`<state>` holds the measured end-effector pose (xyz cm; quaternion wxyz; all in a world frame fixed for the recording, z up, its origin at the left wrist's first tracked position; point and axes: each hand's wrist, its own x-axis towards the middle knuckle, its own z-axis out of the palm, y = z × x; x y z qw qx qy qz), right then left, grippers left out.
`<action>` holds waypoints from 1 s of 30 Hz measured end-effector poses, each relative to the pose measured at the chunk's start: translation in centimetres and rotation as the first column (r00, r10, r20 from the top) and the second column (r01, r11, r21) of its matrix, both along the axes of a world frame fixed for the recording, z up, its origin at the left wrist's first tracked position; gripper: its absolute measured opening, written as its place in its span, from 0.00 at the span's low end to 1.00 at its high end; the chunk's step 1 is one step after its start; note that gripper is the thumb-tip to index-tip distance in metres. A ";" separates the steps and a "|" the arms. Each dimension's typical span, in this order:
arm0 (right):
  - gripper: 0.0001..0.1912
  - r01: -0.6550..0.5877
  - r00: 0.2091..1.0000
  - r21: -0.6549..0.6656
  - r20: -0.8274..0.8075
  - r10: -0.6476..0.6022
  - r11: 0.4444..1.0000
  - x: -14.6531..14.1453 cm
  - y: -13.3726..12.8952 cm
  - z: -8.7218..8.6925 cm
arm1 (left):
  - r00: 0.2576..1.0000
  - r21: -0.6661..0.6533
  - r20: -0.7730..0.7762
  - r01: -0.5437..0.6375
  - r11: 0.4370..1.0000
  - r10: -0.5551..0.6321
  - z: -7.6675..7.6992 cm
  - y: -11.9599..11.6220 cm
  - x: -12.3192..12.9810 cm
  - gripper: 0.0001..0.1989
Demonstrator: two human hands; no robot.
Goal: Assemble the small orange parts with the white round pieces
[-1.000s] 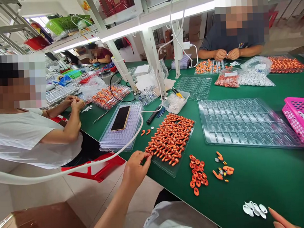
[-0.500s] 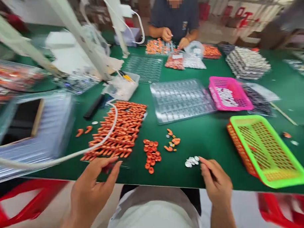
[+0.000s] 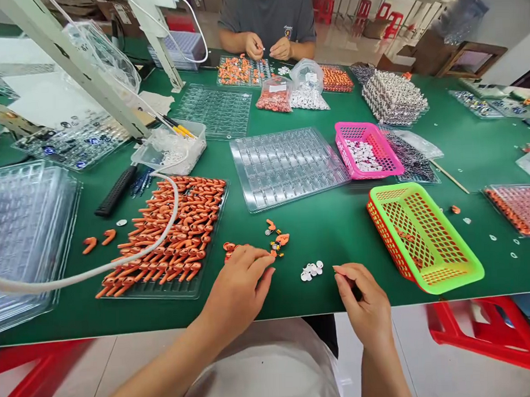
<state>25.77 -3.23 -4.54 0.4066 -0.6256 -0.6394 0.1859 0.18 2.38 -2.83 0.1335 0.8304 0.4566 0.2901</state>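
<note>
My left hand (image 3: pixel 241 285) reaches over the loose orange ring-shaped caps (image 3: pixel 230 246), hiding most of them. Its thumb stands apart from the forefinger, and the fingertips are beside a few orange earbud shells with small yellow-and-black parts (image 3: pixel 280 241). Just right of a little heap of white discs (image 3: pixel 311 271), my right hand (image 3: pixel 365 299) has thumb and forefinger drawn together in a pinch; what is between the tips, if anything, is too small to make out. Left of my hands, a clear tray carries rows of orange earbud shells (image 3: pixel 170 231), with a white cable (image 3: pixel 175 207) lying across it.
An empty-looking clear tray (image 3: pixel 285 166) lies ahead. To its right are a pink basket (image 3: pixel 372 173) of white pieces and stacked green and orange baskets (image 3: pixel 461 273). A tool box (image 3: pixel 189 157), black-handled tool (image 3: pixel 117 191) and stacked trays (image 3: pixel 27 230) are left. A co-worker (image 3: pixel 267 24) sits opposite.
My left hand has moved right, from the front of the orange shell tray to over the ring caps. My right hand has moved slightly off the white discs. The view has shifted right.
</note>
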 end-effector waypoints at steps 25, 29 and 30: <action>0.11 -0.340 0.693 -0.248 0.586 0.420 0.907 -5.2 9.2 1.8 | 0.988 -0.226 -0.021 0.143 0.964 -0.152 -0.3 2.2 1.2 0.08; 0.15 -0.276 0.782 -0.186 0.527 0.333 0.943 -4.6 8.6 1.8 | 0.991 -0.209 0.090 0.114 0.971 -0.097 -0.2 2.1 1.1 0.07; 0.16 -0.283 0.816 -0.156 0.479 0.323 0.946 -4.5 8.2 1.9 | 0.989 -0.211 0.129 0.101 0.972 -0.074 -0.1 2.0 1.1 0.07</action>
